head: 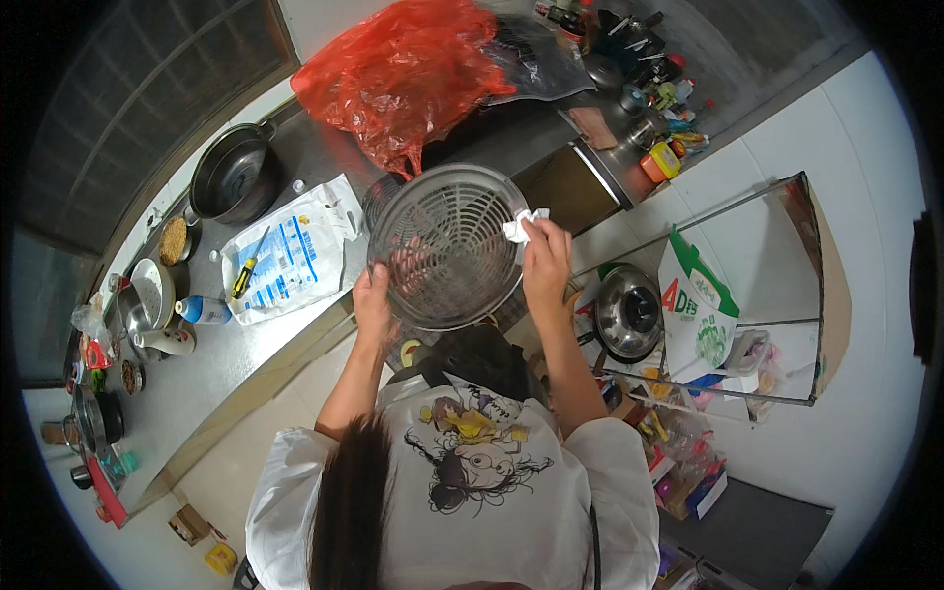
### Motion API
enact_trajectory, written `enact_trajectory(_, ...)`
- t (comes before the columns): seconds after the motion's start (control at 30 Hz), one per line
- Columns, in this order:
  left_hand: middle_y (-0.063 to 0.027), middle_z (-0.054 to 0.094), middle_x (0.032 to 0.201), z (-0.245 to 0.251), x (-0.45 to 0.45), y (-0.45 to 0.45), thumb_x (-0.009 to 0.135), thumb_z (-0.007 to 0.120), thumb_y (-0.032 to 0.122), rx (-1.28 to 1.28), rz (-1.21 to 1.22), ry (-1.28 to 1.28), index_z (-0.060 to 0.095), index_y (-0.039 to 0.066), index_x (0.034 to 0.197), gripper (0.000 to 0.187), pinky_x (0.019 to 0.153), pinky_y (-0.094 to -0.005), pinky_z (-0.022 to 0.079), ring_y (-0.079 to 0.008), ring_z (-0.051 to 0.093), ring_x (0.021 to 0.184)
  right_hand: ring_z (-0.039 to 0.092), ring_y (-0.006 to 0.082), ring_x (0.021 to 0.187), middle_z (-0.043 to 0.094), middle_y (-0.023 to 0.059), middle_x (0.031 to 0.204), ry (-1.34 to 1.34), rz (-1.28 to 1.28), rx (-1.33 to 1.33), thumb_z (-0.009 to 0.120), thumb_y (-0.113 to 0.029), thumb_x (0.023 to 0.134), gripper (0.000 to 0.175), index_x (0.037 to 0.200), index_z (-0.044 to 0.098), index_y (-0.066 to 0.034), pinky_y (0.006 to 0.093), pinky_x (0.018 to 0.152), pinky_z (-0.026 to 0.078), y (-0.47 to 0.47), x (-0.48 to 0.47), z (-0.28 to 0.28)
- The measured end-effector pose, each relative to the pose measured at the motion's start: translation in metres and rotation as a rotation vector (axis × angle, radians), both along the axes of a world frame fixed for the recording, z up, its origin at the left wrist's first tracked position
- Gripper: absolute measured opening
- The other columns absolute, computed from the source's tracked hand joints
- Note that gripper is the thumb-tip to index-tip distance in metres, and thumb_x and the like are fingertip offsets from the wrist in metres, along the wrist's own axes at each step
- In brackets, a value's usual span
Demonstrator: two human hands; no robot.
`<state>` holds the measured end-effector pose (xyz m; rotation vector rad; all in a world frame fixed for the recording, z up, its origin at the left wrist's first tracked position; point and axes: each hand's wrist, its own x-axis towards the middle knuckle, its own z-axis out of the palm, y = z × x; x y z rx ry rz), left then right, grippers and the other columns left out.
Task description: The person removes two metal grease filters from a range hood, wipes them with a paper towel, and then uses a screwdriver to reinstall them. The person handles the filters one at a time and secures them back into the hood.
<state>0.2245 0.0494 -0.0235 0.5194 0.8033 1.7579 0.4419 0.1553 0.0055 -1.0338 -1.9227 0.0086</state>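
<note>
A round metal steamer tray (pixel 451 254) with rings of slots is held up in front of me, tilted. My left hand (pixel 375 304) grips its left rim, the thumb on the near face and the other fingers behind, partly seen through the slots. In my right hand (pixel 546 254) is a crumpled white tissue (pixel 522 225), pinched against the tray's right rim. Just beyond the tray, the handles of a red plastic bag (pixel 413 74) hang over the counter.
On the counter (pixel 221 369) at left are a deep metal pot (pixel 234 175), a white printed bag (pixel 295 254) with a yellow-handled screwdriver (pixel 246 273) on it, and a blue bottle (pixel 203 310). At right, a wire rack (pixel 817 317) holds a lidded pan (pixel 628 313). Condiment bottles (pixel 664 158) crowd the back right.
</note>
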Motion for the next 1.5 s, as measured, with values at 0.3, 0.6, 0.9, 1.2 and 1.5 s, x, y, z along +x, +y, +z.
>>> enact_trajectory(0.3, -0.0167, 0.052, 0.126, 0.008, -0.005, 0.012, 0.091, 0.053, 0.036, -0.013, 0.093, -0.049, 0.043, 0.0, 0.127, 0.052, 0.087, -0.0396, 0.049, -0.0247, 0.057, 0.106, 0.057, 0.0261, 0.082, 0.059, 0.009, 0.094, 0.091, 0.174, -0.096, 0.059, 0.011, 0.07, 0.032, 0.098, 0.066, -0.0039, 0.0325, 0.072, 0.046, -0.064, -0.006, -0.009)
enact_trajectory(0.6, -0.0165, 0.052, 0.126, 0.014, 0.011, 0.005, 0.091, 0.053, 0.034, -0.03, 0.07, -0.067, 0.042, 0.0, 0.128, 0.052, 0.086, -0.0412, 0.049, -0.0246, 0.056, 0.107, 0.055, 0.0209, 0.076, 0.058, 0.0085, 0.094, 0.143, 0.023, -0.098, 0.059, 0.006, 0.074, 0.034, 0.104, 0.064, -0.0087, 0.0304, 0.071, 0.045, -0.02, -0.003, 0.049)
enact_trajectory(0.9, -0.0178, 0.051, 0.126, 0.023, 0.018, -0.008, 0.091, 0.054, 0.036, -0.018, 0.102, -0.06, 0.041, 0.0, 0.128, 0.054, 0.084, -0.0394, 0.05, -0.0251, 0.056, 0.107, 0.053, 0.027, 0.081, 0.047, 0.0151, 0.104, 0.147, 0.081, -0.141, 0.058, 0.005, 0.077, 0.041, 0.116, 0.058, -0.0053, 0.0349, 0.073, 0.046, -0.031, -0.024, 0.025)
enact_trajectory(1.2, -0.0186, 0.053, 0.124, 0.027, 0.016, -0.013, 0.093, 0.051, 0.033, -0.023, 0.134, -0.039, 0.042, -0.001, 0.127, 0.05, 0.084, -0.0388, 0.051, -0.0256, 0.057, 0.107, 0.055, 0.0232, 0.077, 0.049, 0.0108, 0.094, 0.082, 0.159, -0.079, 0.06, 0.002, 0.079, 0.028, 0.107, 0.061, -0.0007, 0.0311, 0.065, 0.047, -0.051, -0.043, 0.009)
enact_trajectory(1.5, -0.0176, 0.052, 0.125, 0.022, 0.017, -0.011, 0.094, 0.049, 0.033, -0.04, 0.112, -0.065, 0.041, 0.0, 0.128, 0.048, 0.084, -0.0385, 0.051, -0.026, 0.057, 0.106, 0.054, 0.0254, 0.079, 0.051, 0.0077, 0.089, -0.022, 0.117, 0.017, 0.061, 0.004, 0.072, 0.028, 0.098, 0.064, -0.0065, 0.0337, 0.066, 0.046, -0.044, -0.034, 0.012)
